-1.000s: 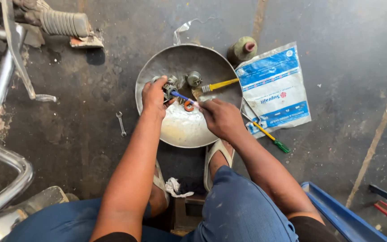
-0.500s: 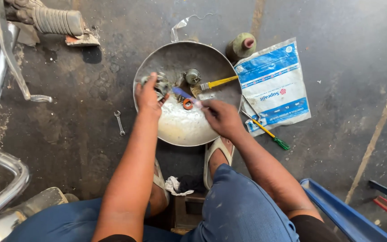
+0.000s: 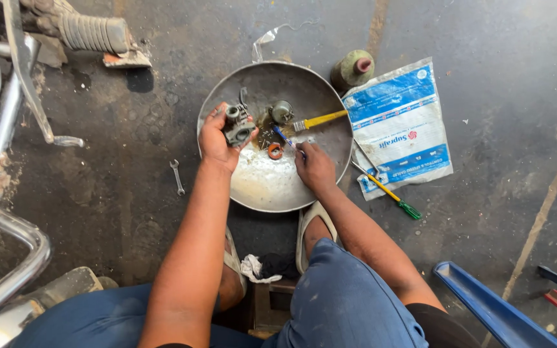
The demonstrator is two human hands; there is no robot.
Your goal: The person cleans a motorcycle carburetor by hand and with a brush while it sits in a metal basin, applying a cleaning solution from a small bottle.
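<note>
I'm mid-clean, I'd judge: my left hand [image 3: 217, 138] is closed around a grey metal carburettor body [image 3: 238, 125] over the round metal pan [image 3: 317, 96], my right hand [image 3: 314, 167] pinches a blue-handled brush [image 3: 285, 137]. Next calls for bringing bristles onto the part.

Left of the metal basin [image 3: 227, 183] only a small wrench [image 3: 176, 176] lies on open floor; right, a plastic bag [image 3: 398, 129] and screwdriver [image 3: 385, 190] crowd it.
</note>
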